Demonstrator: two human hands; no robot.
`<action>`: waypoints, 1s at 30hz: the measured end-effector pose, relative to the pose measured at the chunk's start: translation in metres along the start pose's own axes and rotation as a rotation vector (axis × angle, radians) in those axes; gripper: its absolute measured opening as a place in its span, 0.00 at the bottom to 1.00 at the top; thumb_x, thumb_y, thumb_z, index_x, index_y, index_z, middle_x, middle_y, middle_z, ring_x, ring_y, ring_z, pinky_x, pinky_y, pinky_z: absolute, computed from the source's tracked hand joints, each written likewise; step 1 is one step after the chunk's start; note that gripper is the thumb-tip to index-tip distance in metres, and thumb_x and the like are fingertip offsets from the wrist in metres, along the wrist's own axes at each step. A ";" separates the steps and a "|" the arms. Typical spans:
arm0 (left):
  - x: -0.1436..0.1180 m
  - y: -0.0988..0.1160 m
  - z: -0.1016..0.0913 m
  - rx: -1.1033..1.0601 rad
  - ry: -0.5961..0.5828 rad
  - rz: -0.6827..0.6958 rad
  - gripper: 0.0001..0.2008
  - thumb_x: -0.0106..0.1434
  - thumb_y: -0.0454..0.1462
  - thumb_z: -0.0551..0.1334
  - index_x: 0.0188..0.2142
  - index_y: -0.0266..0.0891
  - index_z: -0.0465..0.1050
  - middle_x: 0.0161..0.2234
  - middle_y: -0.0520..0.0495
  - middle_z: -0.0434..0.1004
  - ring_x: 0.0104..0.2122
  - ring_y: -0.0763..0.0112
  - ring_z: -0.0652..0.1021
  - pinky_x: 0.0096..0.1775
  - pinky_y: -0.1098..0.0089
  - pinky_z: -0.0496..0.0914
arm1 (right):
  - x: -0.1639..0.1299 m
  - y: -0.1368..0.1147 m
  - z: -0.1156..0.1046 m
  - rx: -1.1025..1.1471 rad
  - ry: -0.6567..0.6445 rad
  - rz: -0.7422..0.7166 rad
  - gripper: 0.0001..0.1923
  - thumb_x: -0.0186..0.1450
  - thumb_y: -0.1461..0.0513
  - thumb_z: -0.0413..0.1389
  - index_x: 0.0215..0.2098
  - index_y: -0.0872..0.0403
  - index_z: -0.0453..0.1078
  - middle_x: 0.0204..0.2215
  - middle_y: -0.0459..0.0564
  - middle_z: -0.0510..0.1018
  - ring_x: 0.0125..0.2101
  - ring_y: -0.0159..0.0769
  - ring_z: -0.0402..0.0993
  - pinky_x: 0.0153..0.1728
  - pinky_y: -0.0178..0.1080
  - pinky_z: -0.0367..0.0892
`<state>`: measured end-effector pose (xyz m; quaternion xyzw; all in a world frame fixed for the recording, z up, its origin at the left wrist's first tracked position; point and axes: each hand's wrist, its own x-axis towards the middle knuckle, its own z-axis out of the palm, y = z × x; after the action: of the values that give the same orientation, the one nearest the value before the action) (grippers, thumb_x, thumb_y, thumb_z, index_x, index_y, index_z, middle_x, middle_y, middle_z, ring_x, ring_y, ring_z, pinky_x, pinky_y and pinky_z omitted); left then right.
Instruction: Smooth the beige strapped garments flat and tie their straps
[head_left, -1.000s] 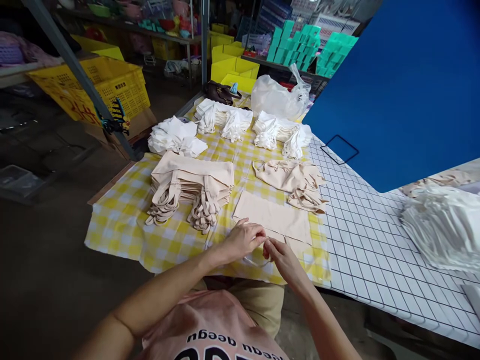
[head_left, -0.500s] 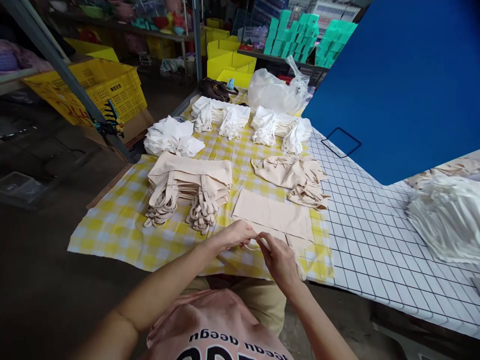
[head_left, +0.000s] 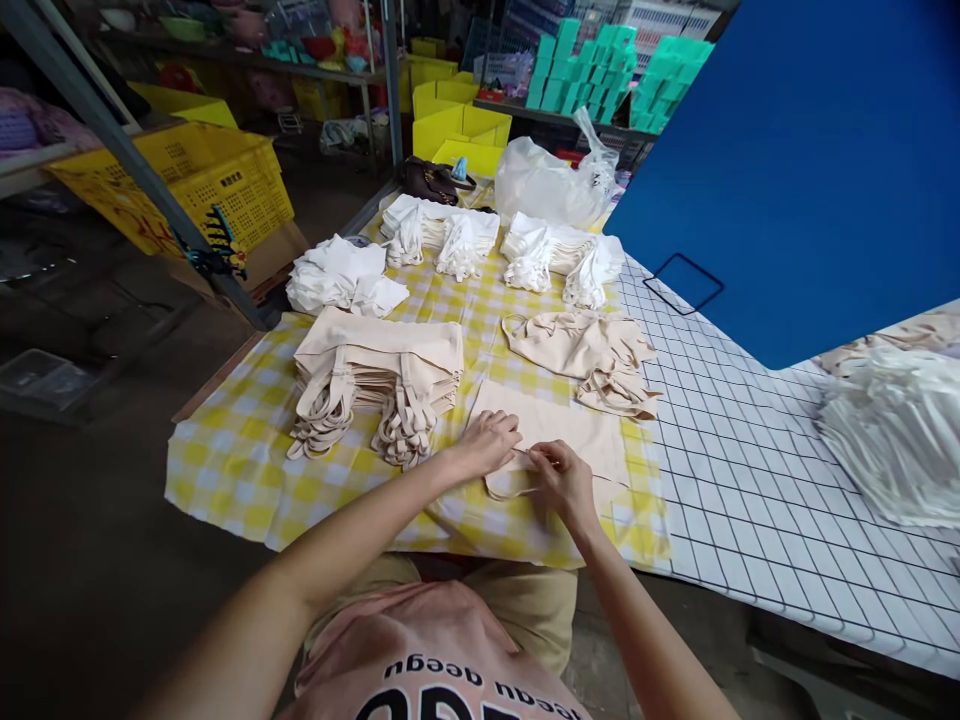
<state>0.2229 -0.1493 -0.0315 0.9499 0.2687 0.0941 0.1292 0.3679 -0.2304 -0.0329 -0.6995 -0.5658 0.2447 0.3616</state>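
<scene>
A beige strap top (head_left: 581,425) lies flat on the yellow checked cloth in front of me. My left hand (head_left: 491,442) rests on its left part, fingers curled and closed at the fabric's lower edge. Close beside it, my right hand (head_left: 564,478) pinches the same edge where a thin strap joins. A strap loop hangs below the hands toward me; the fingertips partly hide what they grip. To the left stands a neat stack of beige strap tops (head_left: 382,350) with straps bunched at the front. Crumpled beige tops (head_left: 581,345) lie just beyond the flat one.
Farther back are two stacks of white tops (head_left: 442,225), a loose white pile (head_left: 341,270), a clear plastic bag (head_left: 551,180) and a dark handbag (head_left: 431,182). A blue board (head_left: 787,180) overhangs the right side, near white garments (head_left: 896,435). A metal post (head_left: 142,150) rises at left.
Both hands have moved forward, away from my body, onto the flat beige top. The strap they held near the table's front edge now lies in a loop on the cloth below them.
</scene>
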 end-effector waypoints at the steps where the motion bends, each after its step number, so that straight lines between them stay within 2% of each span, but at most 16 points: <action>1: 0.003 -0.001 0.002 0.041 -0.012 0.025 0.06 0.61 0.34 0.56 0.35 0.36 0.72 0.39 0.44 0.70 0.43 0.63 0.70 0.43 0.65 0.63 | 0.004 0.003 0.001 0.020 0.005 0.024 0.16 0.59 0.52 0.50 0.26 0.54 0.71 0.24 0.50 0.73 0.25 0.36 0.68 0.28 0.37 0.62; 6: 0.010 -0.006 0.011 0.091 0.011 0.045 0.08 0.62 0.31 0.54 0.34 0.35 0.71 0.37 0.44 0.70 0.42 0.64 0.69 0.43 0.65 0.63 | 0.013 0.010 0.005 0.036 0.017 0.050 0.18 0.58 0.49 0.50 0.27 0.55 0.71 0.25 0.52 0.76 0.26 0.38 0.70 0.28 0.38 0.63; 12: 0.011 -0.009 0.016 -0.100 0.077 -0.148 0.05 0.61 0.35 0.58 0.34 0.38 0.73 0.37 0.47 0.70 0.42 0.65 0.68 0.41 0.67 0.64 | 0.023 0.005 0.006 0.020 0.003 0.031 0.16 0.58 0.52 0.51 0.26 0.55 0.72 0.25 0.52 0.76 0.26 0.37 0.70 0.28 0.38 0.63; 15: 0.014 -0.012 0.015 -0.141 0.075 -0.187 0.05 0.60 0.36 0.59 0.32 0.39 0.74 0.37 0.47 0.70 0.41 0.65 0.67 0.41 0.67 0.64 | 0.030 0.001 0.007 0.001 -0.011 -0.002 0.14 0.57 0.53 0.51 0.26 0.54 0.72 0.25 0.50 0.75 0.26 0.36 0.69 0.29 0.37 0.62; 30: 0.020 -0.016 0.005 -0.196 0.041 -0.176 0.08 0.60 0.38 0.59 0.29 0.37 0.74 0.35 0.46 0.70 0.39 0.65 0.68 0.38 0.68 0.64 | 0.046 -0.002 0.010 -0.133 -0.060 -0.138 0.10 0.59 0.61 0.51 0.25 0.53 0.73 0.24 0.49 0.74 0.25 0.35 0.68 0.28 0.35 0.60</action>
<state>0.2328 -0.1265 -0.0389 0.9033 0.3430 0.1278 0.2236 0.3701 -0.1837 -0.0348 -0.6738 -0.6381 0.2021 0.3131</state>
